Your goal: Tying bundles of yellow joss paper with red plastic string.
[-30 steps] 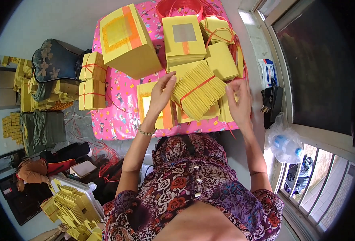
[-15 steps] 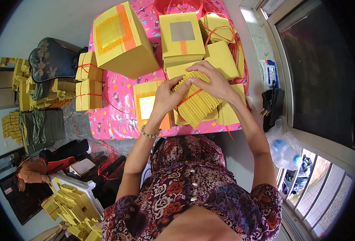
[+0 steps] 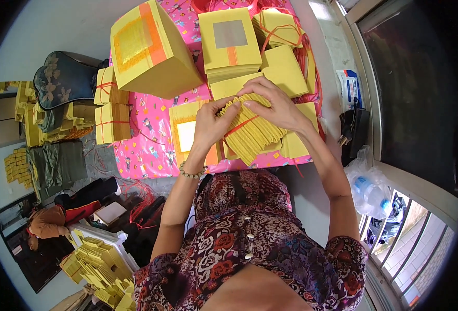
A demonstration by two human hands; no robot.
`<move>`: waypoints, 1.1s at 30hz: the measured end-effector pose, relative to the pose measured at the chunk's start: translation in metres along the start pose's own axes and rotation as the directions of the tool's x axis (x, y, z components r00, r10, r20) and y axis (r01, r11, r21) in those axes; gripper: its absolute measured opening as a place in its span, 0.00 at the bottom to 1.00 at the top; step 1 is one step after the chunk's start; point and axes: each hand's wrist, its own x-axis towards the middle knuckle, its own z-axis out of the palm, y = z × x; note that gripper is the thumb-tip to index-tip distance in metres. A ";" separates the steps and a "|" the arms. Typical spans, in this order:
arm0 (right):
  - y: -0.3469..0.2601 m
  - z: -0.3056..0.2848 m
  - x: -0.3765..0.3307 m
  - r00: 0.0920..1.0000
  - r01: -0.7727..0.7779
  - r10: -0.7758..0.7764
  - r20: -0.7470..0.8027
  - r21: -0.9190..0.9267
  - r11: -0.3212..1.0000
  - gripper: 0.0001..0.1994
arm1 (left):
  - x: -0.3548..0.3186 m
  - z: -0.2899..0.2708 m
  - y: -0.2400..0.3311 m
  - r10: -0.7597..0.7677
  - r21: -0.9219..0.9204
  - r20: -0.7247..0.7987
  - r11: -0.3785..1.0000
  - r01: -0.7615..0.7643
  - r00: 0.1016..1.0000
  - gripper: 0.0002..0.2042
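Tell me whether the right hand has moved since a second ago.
Yes. The right hand has come left off the table's right edge onto the fanned yellow paper bundle, close by the left hand, judged against the pink tablecloth.

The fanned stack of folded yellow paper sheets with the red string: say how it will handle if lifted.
The fanned stack of folded yellow paper sheets would probably slump and slide apart, since its edges already lie staggered. The thin red string crosses it only once, so it likely binds loosely. Both the left hand and the right hand press on it, suggesting it needs support.

Both bare forearms reaching forward from the lower edge, left hand [image 3: 212, 123] curled with a beaded wrist, right hand [image 3: 272, 105] spread palm-down, fingertips meeting.
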 end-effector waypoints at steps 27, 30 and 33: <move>0.008 0.009 0.010 0.993 -0.104 0.102 0.056 0.024 0.994 0.16 | -0.015 0.014 0.006 0.111 -0.073 -0.227 0.989 -0.131 0.968 0.17; 0.003 0.006 0.007 0.993 -0.108 0.105 0.046 0.044 0.993 0.16 | -0.014 0.013 0.008 0.108 -0.092 -0.216 0.987 -0.130 0.970 0.17; -0.002 0.002 0.002 0.993 -0.098 0.095 0.064 0.053 0.994 0.17 | -0.016 0.013 0.008 0.118 -0.131 -0.201 0.981 -0.146 0.972 0.17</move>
